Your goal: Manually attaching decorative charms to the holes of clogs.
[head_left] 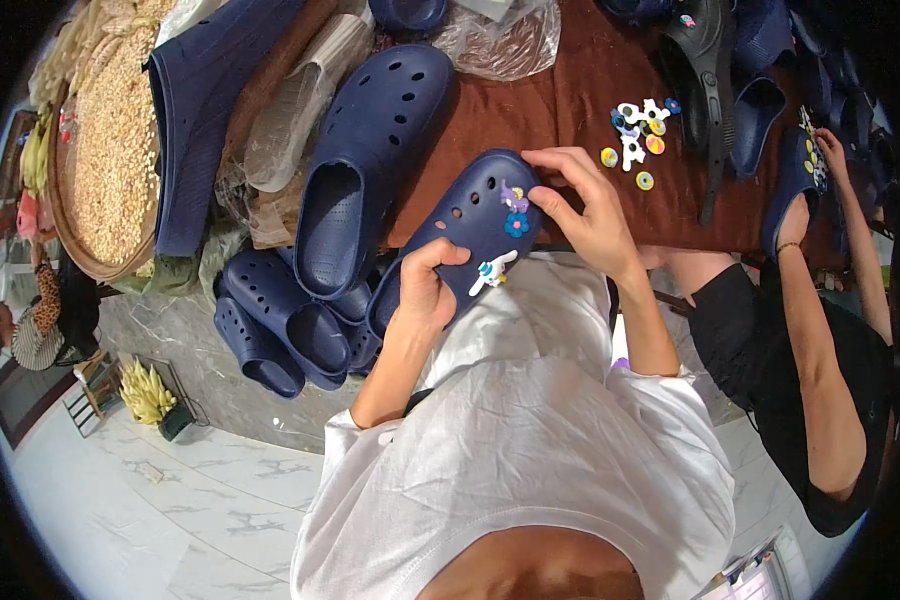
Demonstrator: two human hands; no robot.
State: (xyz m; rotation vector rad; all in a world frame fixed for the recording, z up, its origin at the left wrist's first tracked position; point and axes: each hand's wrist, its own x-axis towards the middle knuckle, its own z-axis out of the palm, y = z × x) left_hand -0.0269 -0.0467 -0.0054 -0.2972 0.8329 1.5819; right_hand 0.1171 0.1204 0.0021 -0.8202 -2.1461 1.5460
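A navy clog (pixel 448 212) with round vent holes is held above my lap, its toe pointing up and right. My left hand (pixel 430 288) is closed around its side, thumb on the upper. My right hand (pixel 588 205) grips the toe edge, fingertips at the rim and thumb bent near the charms. Three charms sit along the clog's right side: a purple figure (pixel 513 196), a blue flower (pixel 516 225) and a white figure (pixel 492 272) with blue on it. Several loose charms (pixel 631 150) lie on the brown cloth (pixel 510 112) beyond my right hand.
More navy clogs, one large (pixel 375 150), stand left of my hands; others hang low (pixel 288 310). A round basket (pixel 70 225) of grain stands far left. At right, a black clog (pixel 698 80) lies near a co-worker's hand (pixel 795 222) on another navy clog (pixel 792 185).
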